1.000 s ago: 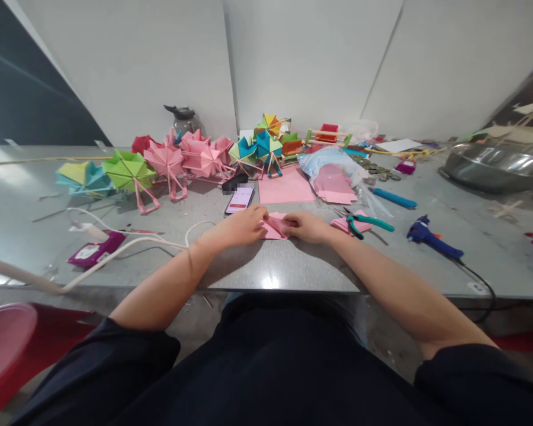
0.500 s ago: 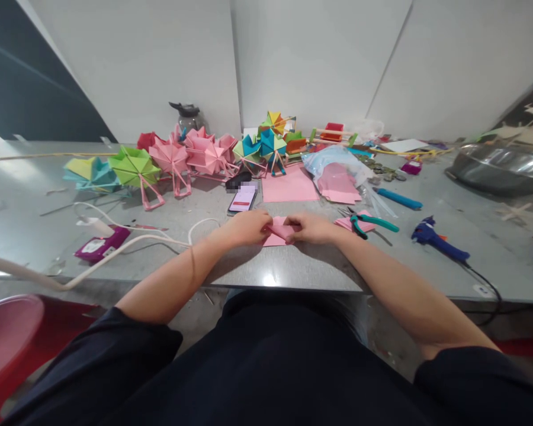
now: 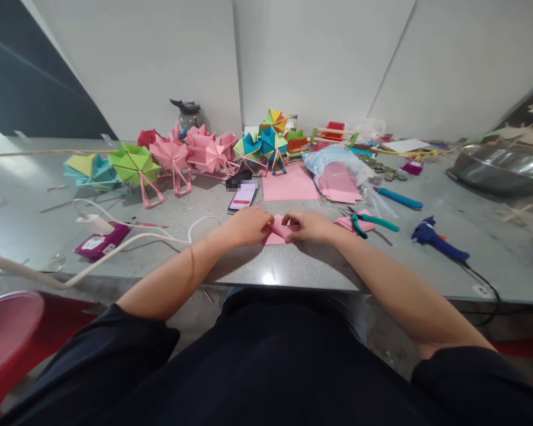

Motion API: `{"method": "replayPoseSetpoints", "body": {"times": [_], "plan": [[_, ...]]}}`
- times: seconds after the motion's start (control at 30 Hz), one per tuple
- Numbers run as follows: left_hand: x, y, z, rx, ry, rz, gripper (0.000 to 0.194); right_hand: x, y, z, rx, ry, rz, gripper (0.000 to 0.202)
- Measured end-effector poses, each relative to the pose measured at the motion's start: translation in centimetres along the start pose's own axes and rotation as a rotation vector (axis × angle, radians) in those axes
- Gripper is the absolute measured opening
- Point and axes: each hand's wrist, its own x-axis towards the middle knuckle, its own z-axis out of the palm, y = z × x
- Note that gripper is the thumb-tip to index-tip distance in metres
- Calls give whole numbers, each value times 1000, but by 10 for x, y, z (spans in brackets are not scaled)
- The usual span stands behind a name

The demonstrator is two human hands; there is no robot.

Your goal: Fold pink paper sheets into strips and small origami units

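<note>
In the head view, the person's left hand (image 3: 251,226) and right hand (image 3: 310,226) meet over a partly folded pink sheet (image 3: 276,239) on the counter (image 3: 231,267), near its front edge. Each hand pinches a side of the sheet's raised fold between bent fingers, though exact fingertip contact is too small to tell. A lit phone (image 3: 244,196) lies just beyond the left hand. To the right, teal-handled pliers (image 3: 379,222) rest across small pink papers (image 3: 344,222); the blue glue gun (image 3: 440,241) lies farther right.
</note>
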Motion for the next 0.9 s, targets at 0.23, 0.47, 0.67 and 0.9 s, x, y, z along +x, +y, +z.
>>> {"method": "replayPoseSetpoints", "body": {"times": [0.23, 0.47, 0.67, 0.9], "plan": [[-25, 76, -8, 129, -68, 90, 52, 4, 0, 3, 28, -7, -15, 31], [-30, 86, 3, 159, -188, 13, 77, 3, -1, 4, 24, 37, 0, 36], [-31, 87, -3, 148, -297, -119, 101, 4, -2, 3, -1, 14, 18, 38], [-24, 82, -10, 98, -279, -149, 104, 3, -5, 0, 14, -7, 20, 38]]}}
